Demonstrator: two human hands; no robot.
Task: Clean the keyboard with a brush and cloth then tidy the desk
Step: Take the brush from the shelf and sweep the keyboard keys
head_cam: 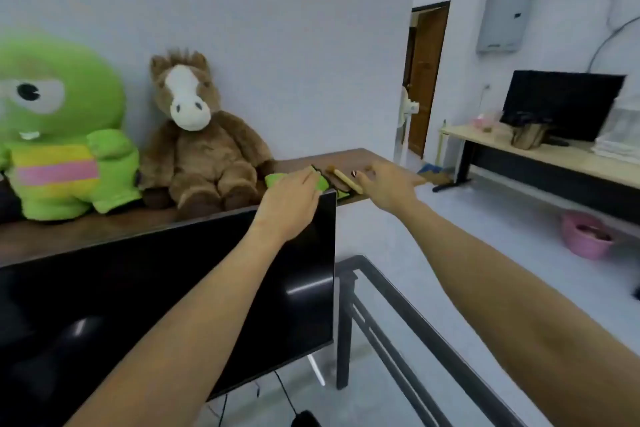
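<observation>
We reach over monitor point(166, 288): left hand point(291, 198) flat on cloth point(277, 178); right hand point(388, 184) open, nearer brush point(347, 179), just left of it, handle toward us.

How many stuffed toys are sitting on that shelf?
2. A green plush frog-like toy with a striped belly sits at the far left of the brown wooden shelf; a brown plush horse sits beside it, to its right. Others may lie beyond the frame.

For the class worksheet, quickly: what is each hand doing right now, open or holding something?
Left hand: fingers on the green cloth on the shelf; the grip cannot be told.
Right hand: open, beside the brush, holding nothing.
</observation>
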